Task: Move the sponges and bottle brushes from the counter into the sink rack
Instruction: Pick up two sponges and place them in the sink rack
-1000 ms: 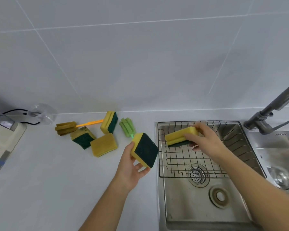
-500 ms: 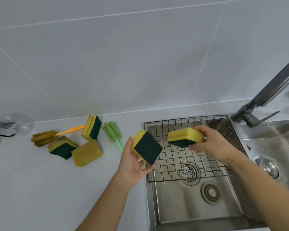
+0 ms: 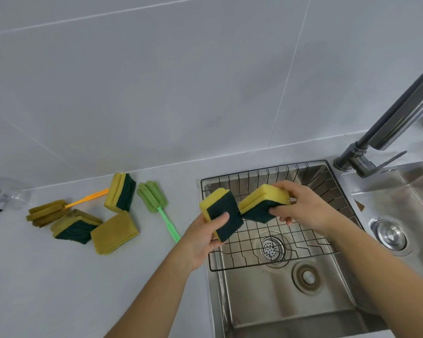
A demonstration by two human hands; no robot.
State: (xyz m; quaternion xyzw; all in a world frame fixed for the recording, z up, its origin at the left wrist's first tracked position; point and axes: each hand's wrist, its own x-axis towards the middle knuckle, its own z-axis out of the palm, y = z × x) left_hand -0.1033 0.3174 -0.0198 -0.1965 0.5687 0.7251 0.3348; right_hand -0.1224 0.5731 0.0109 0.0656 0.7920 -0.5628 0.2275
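Currently a person holds one sponge in each hand above the wire sink rack [image 3: 310, 245]. The left hand [image 3: 200, 240] pinches a yellow-and-green sponge [image 3: 224, 213], thumb across its dark scouring face, fingers curled behind it. The right hand [image 3: 303, 207] grips a second sponge [image 3: 264, 201] from above, fingers curled over its yellow foam, thumb under the green side. The two sponges almost touch, corner to corner, just between both sets of fingertips. Well to the left of the left fingers, on the counter [image 3: 59, 289], lie three more sponges, an orange-handled brush [image 3: 49, 211] and a green bottle brush [image 3: 156, 203]. Likely risk: releasing both together could make one sponge knock the other, so it tips over the rack's front edge into the sink basin [image 3: 291, 308] below.
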